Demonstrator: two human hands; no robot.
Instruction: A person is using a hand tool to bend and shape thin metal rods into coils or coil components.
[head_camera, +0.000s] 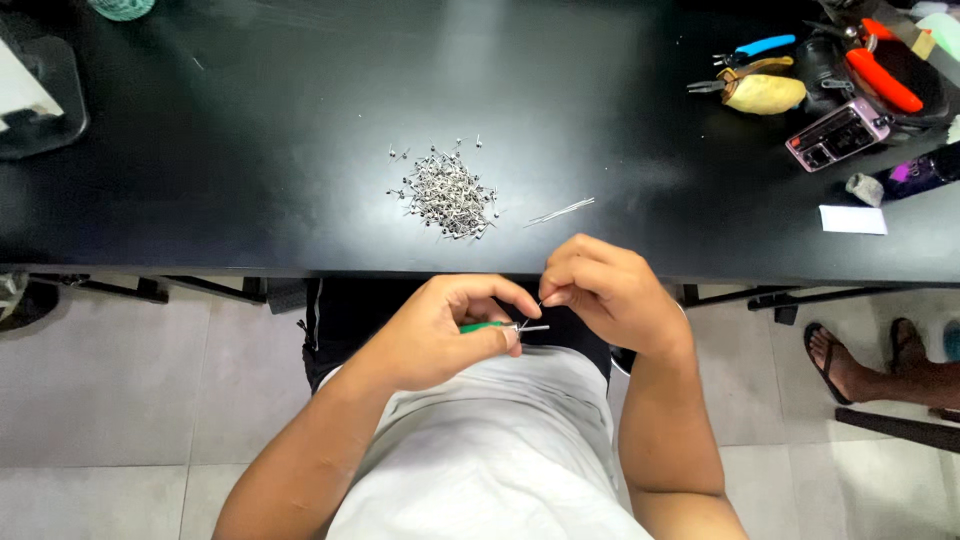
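The left hand (440, 335) grips a green-handled tool (485, 326) closed on a thin wire pin (534, 327); the right hand (605, 290) pinches the pin's other end, just off the black table (250, 120) edge at 6 o'clock. A big pile of bent pins (446, 190) lies done; few straight wires (560, 211) remain beside it. Pliers (750, 50) sit at 2 o'clock, clear of the hands

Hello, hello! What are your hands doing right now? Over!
Left hand grips green tool. Right hand pinches thin wire at its tip. Pin pile on table, nothing between.
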